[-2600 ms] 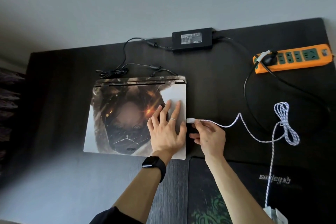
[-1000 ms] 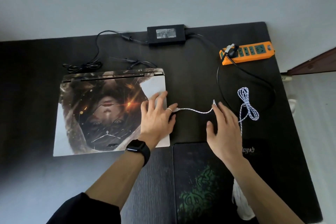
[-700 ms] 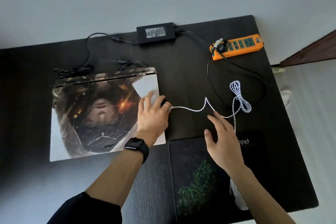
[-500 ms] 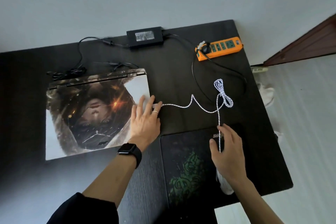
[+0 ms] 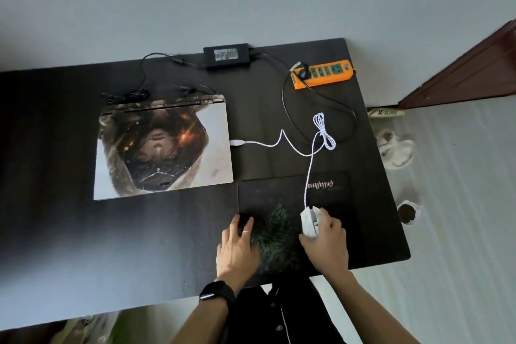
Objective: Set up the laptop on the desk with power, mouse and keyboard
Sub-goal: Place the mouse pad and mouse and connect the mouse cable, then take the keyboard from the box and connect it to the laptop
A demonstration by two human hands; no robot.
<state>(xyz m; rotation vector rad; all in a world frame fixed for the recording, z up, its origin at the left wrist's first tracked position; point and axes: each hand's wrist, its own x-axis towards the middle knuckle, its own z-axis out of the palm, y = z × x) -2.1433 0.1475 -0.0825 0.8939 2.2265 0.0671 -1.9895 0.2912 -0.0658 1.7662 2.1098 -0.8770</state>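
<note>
Mouse: the white mouse (image 5: 308, 223) sits on the pad (image 5: 265, 193), towards its right half, near the desk's (image 5: 69, 232) front edge. Its long axis points away from the person, and the cable leaves the far end.
Right hand: the right hand (image 5: 326, 240) is curled round the mouse, gripping it from the right side.
Left hand: the left hand (image 5: 237, 243) lies flat on the pad's left edge with fingers spread, holding nothing. The two hands are apart, with the pad's green print between them.
Cable: the braided white cable (image 5: 307, 176) runs from the mouse away over the pad, through a tied bundle, then left to its plug (image 5: 236, 142). The plug is at the laptop's right edge; I cannot tell whether it is fully seated.
Laptop: the laptop (image 5: 164, 145) is closed and lies ahead and to the left of both hands. Its long side runs left to right and its hinge is on the far side.
Nearer hand: the left, and it is free, so I would expect it to lift the lid.
Power: the brick (image 5: 226, 56) lies at the far edge, wired to the orange strip (image 5: 322, 74); its other lead runs behind the laptop.
Keyboard: none in view.
Writing: the white logo on the pad is upside down to the person and I can't read it. The brick's label is too small. Something on the floor reads "X-", and the rest is blurred.
</note>
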